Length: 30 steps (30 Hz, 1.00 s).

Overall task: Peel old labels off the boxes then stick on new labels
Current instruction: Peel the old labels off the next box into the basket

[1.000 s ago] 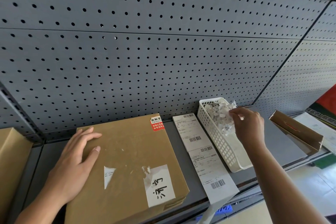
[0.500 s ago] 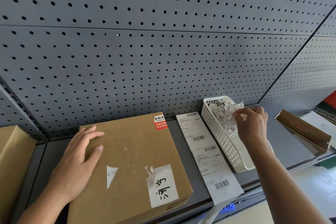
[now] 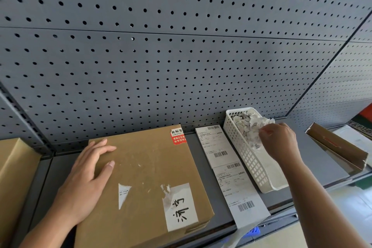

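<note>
Resting left hand (image 3: pixel 86 183): lay palm-down on the near-left part of the box (image 3: pixel 145 165), fingers straight and spread, gripping nothing; forearm cut off by the lower edge.
box: sat on the shelf (image 3: pixel 314 159) in front of the pegboard (image 3: pixel 181 56); left part of the top hidden under the hand, near-left corner cut off by the frame.
white label (image 3: pixel 180 206): stuck near the box's near-right corner, handwritten in black, torn and wrinkled at its far-left corner.
triangular remnant (image 3: pixel 123 193): stuck left of the white label; print too small to read; pale flecks of residue scattered around.
red sticker (image 3: pixel 177 136): sat at the far-right corner and folded over the edge, so part of its text stayed hidden.
right hand (image 3: pixel 279 141): hung over the far end of the basket (image 3: pixel 247 159), fingers curled down against crumpled paper; fingertips mostly hidden behind the knuckles, so pinching or merely touching could not be told.
scraps (image 3: pixel 245 125): heaped in the basket's far end; rest of the basket floor largely hidden by the forearm.
label strip (image 3: pixel 227 169): lay flat between box and basket, barcodes visible, fine print illegible; near end drooped over the shelf lip into blur.
second box (image 3: pixel 14 169): stood at the left, mostly cut off.
open carton (image 3: pixel 338 147): lay tilted at the right; items beyond it too blurred to name.
</note>
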Motion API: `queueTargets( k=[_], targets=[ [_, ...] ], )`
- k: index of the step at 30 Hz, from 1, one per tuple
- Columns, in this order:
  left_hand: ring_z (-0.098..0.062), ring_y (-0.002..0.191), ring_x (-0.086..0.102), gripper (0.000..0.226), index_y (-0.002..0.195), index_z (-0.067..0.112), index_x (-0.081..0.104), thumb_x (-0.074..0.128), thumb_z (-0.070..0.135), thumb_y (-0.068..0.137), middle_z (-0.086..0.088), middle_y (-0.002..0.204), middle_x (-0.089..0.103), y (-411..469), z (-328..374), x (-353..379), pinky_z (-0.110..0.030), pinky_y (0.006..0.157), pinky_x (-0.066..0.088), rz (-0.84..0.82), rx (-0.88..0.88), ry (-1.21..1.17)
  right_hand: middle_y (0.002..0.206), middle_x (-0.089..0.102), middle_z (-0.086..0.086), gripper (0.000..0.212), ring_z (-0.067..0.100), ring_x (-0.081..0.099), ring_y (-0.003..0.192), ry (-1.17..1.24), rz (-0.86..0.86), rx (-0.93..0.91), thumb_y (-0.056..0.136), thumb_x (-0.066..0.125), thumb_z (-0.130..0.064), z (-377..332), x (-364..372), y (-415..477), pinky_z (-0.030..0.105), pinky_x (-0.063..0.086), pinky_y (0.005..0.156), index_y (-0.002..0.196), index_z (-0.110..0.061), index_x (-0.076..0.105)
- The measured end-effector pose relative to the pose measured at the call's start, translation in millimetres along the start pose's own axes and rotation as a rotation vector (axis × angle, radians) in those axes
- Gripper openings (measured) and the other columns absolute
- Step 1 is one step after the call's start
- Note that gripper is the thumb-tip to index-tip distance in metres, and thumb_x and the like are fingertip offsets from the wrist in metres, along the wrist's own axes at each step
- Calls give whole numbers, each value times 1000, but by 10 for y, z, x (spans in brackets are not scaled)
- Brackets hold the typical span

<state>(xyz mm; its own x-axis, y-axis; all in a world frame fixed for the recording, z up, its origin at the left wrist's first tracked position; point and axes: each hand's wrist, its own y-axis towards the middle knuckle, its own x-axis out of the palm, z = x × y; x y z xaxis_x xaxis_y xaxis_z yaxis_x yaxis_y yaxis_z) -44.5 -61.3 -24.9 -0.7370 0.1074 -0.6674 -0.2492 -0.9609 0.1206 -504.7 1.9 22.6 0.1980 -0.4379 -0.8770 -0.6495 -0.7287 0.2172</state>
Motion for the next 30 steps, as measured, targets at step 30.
queueTargets(
  k=[30],
  targets=[
    [16,146,6,37,127,57,47,39,59,91,39,154,25,9,-23,-3,-49,120,22,-5,-23,12,74,67,0,10,17,60,65,317,126,34,87,74,-23,-134,-300,-59,29,47,62,81,-20,67]
  ],
)
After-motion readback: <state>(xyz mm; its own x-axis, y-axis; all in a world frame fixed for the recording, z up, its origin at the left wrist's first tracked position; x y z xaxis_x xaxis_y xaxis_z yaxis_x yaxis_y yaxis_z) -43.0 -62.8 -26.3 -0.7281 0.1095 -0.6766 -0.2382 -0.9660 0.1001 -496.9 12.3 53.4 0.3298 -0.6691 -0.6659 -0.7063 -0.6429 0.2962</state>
